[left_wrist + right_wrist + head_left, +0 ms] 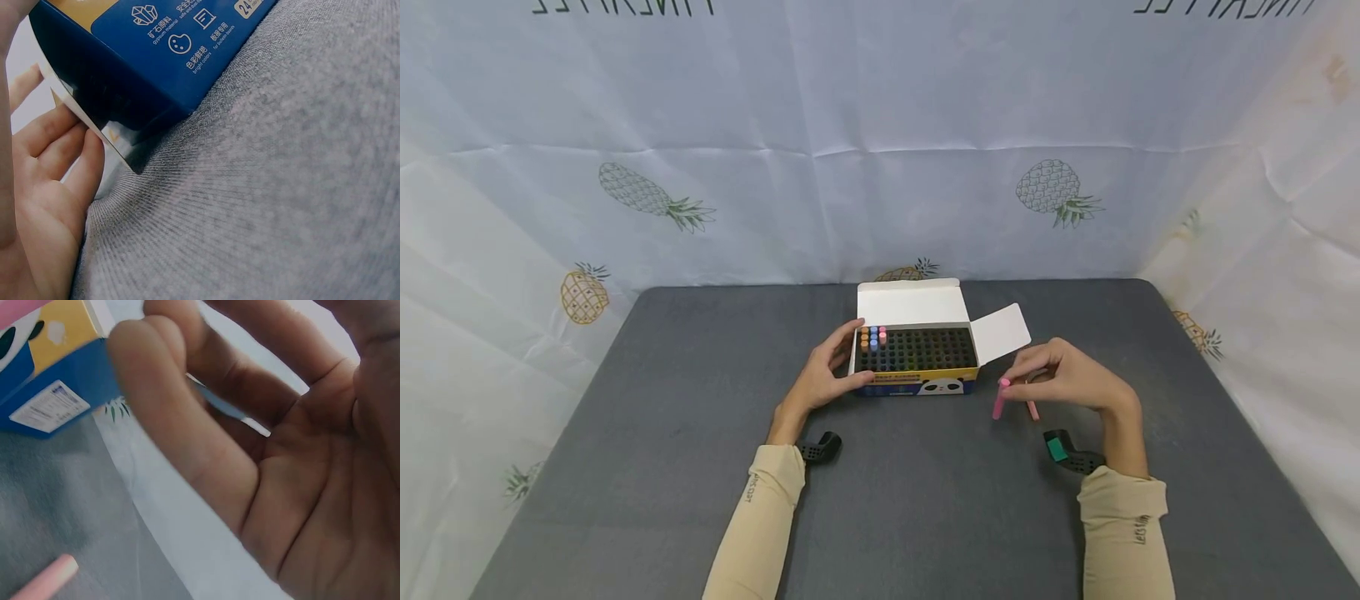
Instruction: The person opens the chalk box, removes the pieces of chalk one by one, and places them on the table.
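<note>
An open chalk box (916, 360) with a blue and yellow front stands mid-table, a few coloured sticks upright in its far-left slots. My left hand (838, 360) grips the box's left end, thumb along the front and fingers at the back corner. The left wrist view shows the blue box (156, 56) and my fingers (56, 156) against its side flap. My right hand (1026, 379), to the right of the box, pinches a pink chalk stick (999, 400) by its top. A second pink stick (1033, 409) lies on the table under that hand, and shows as pink chalk (44, 584) in the right wrist view.
The grey table (925, 517) is ringed by white pineapple-print cloth walls (880, 167). The box's white lid (910, 302) stands up at the back and a side flap (1000, 332) sticks out to the right. A black wrist camera (1067, 454) sits on each forearm.
</note>
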`<state>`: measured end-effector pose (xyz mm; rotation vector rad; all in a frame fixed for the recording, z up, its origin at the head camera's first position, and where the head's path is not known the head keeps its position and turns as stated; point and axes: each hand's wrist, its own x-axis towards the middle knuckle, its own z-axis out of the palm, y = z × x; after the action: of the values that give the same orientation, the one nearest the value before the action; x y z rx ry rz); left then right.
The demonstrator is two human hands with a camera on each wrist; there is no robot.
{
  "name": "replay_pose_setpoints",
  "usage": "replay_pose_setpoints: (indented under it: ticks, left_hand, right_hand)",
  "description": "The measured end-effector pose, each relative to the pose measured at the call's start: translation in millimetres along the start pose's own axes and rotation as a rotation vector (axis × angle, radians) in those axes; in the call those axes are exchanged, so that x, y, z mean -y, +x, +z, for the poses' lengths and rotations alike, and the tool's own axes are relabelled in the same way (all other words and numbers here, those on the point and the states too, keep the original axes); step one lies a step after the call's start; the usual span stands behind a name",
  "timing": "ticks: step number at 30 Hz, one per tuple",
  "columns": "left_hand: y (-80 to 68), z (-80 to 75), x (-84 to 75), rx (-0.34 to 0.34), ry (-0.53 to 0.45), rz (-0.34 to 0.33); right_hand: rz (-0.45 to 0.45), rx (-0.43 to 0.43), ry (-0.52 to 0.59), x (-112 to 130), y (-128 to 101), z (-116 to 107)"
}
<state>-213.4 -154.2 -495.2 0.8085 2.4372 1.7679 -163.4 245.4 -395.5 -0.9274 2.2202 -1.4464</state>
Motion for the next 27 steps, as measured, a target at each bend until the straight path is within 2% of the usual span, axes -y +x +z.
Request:
replay_pose_setpoints:
  ticks: [5,12,21,27]
  left_hand:
    - [0.2,-0.5,0.4,0.0,-0.002,0.0]
    - [0.0,-0.2,0.0,0.004,-0.011,0.0]
    - [-0.3,-0.4,-0.6,0.003,-0.006,0.001]
    - [0.1,0.0,-0.3,0.004,-0.008,0.002]
  right_hand:
    - [0.041,-0.009,-0.057,-5.7,-10.9,-7.4]
    - [0.098,-0.095,-0.117,-13.9,-28.7,-17.9]
    - [0.22,-0.155,-0.15,-22.6,-43.2,-23.5]
    - [0.325,-0.179,-0.174,-31.1,-44.2,-25.4]
